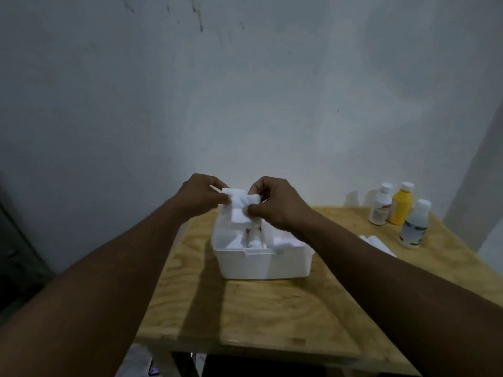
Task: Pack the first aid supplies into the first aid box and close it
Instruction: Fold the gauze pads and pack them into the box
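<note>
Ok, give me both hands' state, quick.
Left hand: closed, pinching the white gauze above the first aid box.
Right hand: closed, pinching the same gauze.

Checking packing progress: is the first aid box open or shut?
Open: the first aid box shows its inside, with white supplies in it, while both hands hold a gauze piece above.

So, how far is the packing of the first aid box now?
Done: some white items already lie inside the open first aid box. In hand: both hands, left hand and right hand, hold a white gauze piece above it. Left: three bottles and white packets wait on the table; the box is not closed.
</note>
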Action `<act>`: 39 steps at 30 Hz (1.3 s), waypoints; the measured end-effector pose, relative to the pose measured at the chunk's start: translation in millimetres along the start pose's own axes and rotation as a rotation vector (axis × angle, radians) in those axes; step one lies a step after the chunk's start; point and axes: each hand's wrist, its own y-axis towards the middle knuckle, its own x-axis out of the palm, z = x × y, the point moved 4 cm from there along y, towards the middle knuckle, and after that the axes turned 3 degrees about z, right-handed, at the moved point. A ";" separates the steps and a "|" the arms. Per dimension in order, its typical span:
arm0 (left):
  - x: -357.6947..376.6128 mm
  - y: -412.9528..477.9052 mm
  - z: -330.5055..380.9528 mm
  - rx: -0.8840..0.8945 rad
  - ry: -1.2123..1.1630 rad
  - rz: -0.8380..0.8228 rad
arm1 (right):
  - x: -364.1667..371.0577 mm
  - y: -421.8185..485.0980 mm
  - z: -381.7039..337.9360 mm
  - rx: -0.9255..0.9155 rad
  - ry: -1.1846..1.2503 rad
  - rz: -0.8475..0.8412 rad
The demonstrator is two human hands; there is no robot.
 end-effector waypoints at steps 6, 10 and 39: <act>10.2 1.2 -18.1 -0.021 -0.005 -0.025 | 36.7 -2.4 3.7 -0.112 -0.185 -0.049; 20.4 2.9 -15.6 0.038 0.158 -0.030 | 46.0 -1.4 15.8 -0.125 -0.293 -0.017; 26.7 -0.2 -17.4 0.056 0.279 0.006 | 35.2 -6.1 20.3 -0.171 -0.429 0.120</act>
